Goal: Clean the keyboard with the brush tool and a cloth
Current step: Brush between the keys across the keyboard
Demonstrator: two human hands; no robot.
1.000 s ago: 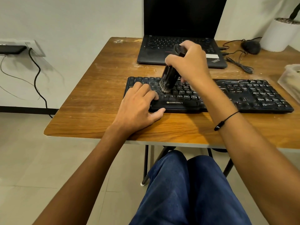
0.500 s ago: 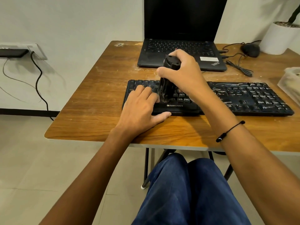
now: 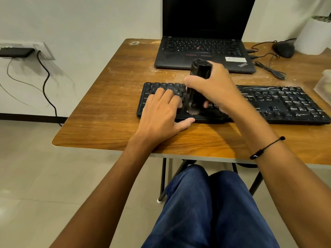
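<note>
A black dusty keyboard (image 3: 279,102) lies across the wooden table (image 3: 111,104). My right hand (image 3: 215,86) grips a black brush tool (image 3: 198,83) held nearly upright, its bristles down on the keys near the front edge of the keyboard's left half. My left hand (image 3: 161,113) rests flat on the keyboard's left end, fingers straight over the keys, thumb along the front edge. No cloth is in view.
An open black laptop (image 3: 202,49) stands behind the keyboard. A mouse (image 3: 283,48) with its cables and a white pot (image 3: 315,34) are at the back right. A pale container (image 3: 325,83) sits at the right edge. My knees are under the table.
The brush has swept toward me across the keys and stands more upright. My left hand has stayed on the keyboard's left end.
</note>
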